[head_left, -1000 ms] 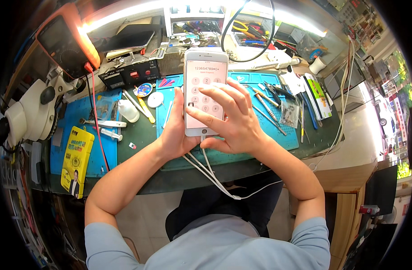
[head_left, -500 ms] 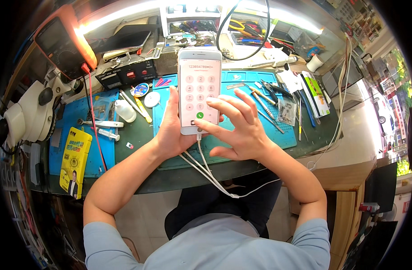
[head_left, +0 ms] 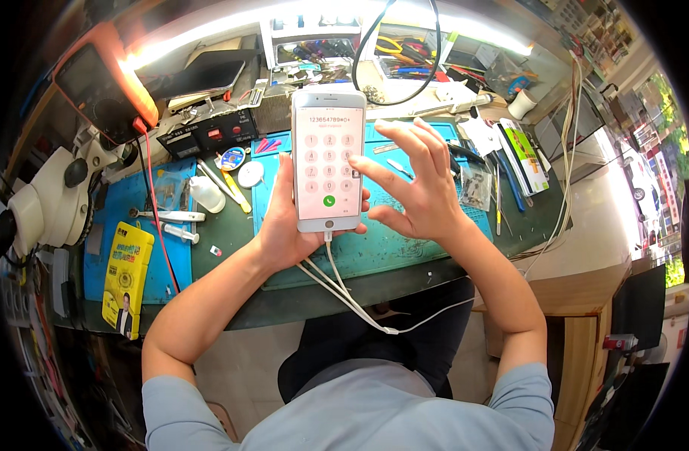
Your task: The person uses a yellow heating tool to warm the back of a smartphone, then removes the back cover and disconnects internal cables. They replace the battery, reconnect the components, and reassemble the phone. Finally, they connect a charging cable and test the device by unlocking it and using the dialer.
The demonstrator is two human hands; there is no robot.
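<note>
A white smartphone (head_left: 328, 161) stands upright in my left hand (head_left: 278, 229), whose thumb lies along its left edge while fingertips curl round the right edge. Its lit screen shows a dial keypad with a green call button and a row of typed characters. My right hand (head_left: 419, 192) is spread beside the phone, its index fingertip at the right part of the keypad, touching or just off the glass; I cannot tell which. From the phone's bottom port a white cable (head_left: 340, 282) hangs over the bench edge.
Under my hands lies a blue work mat (head_left: 382, 248). Leftward are a yellow package (head_left: 126, 278), a syringe (head_left: 180, 231), a white bottle (head_left: 207, 194) and a microscope (head_left: 51, 195). An orange multimeter (head_left: 104, 83) stands behind. Pliers, tweezers and a green-white packet (head_left: 523, 154) lie right.
My right index finger has moved from the bottom of the phone up to the keypad's right side. The phone has shifted slightly left and down in view.
</note>
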